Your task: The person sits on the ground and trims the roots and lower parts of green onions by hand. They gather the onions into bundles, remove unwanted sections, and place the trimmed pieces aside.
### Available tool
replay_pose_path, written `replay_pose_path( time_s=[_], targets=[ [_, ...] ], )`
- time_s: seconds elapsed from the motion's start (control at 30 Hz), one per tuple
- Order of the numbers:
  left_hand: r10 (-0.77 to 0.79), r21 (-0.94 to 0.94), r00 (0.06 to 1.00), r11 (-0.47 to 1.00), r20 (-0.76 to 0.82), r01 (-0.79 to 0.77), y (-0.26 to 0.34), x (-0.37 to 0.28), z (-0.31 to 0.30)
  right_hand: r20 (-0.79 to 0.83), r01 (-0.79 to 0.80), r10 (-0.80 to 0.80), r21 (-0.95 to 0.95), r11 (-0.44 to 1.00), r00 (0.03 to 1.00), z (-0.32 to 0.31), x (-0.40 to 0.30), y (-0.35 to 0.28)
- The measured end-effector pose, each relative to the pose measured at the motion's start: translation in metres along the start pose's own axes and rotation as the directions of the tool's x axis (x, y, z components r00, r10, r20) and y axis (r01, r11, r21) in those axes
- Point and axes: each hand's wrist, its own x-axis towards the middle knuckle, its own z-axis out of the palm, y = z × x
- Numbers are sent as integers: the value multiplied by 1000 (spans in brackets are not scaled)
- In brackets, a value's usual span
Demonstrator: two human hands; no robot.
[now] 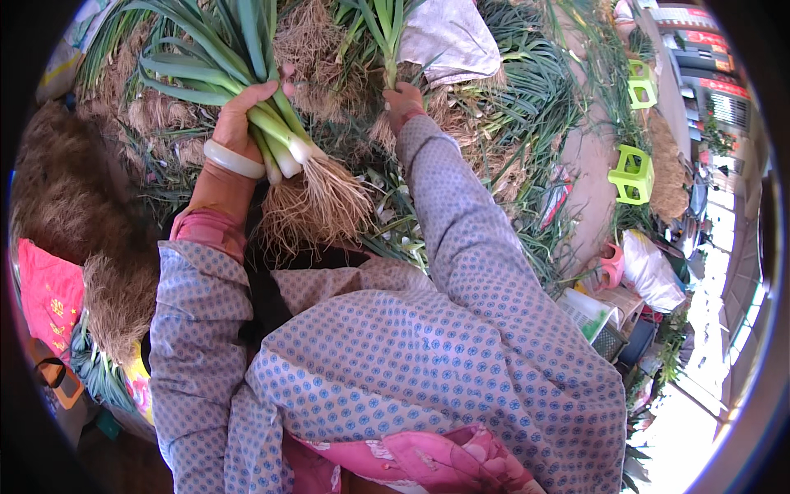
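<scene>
A bunch of leeks point(271, 123) with white stems and long pale roots is gripped in my left hand point(237, 120), roots pointing down towards my lap. A white bangle point(233, 159) circles that wrist. Farther out, my right hand point(404, 102) closes around the lower stem of another leek plant point(390, 68), its green leaves running up past the top of the view. That plant's base is partly covered by my fingers. Around both hands lie heaped leeks with matted brown roots point(311, 62). Loose leaf trimmings point(395, 228) are strewn below them.
A white cloth sack point(453, 43) lies on the leeks beyond my right hand. Piles of brown roots point(68, 185) and a red bag point(50, 296) are at left. Green plastic stools point(632, 175), a pink stool point(611, 265) and a white sack point(651, 272) stand at right.
</scene>
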Motion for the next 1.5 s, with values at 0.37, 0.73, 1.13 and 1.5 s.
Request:
replay_pose_path(
  time_s=[0.37,0.73,1.13,1.5],
  targets=[
    [-5,147,997,989,-79,17,-16,3,7,297,-234,-76,864,446,952,-63,-110,-38],
    [-25,38,995,999,92,22,-12,-5,21,364,89,-462,701,708,809,-45,-164,-75],
    [-111,-15,994,994,-1,111,-18,3,12,149,618,-664,266,740,732,-29,-153,-104],
    [-149,-4,986,989,-80,149,-30,15,2,-149,444,-420,373,814,895,-12,-121,-89]
  ],
)
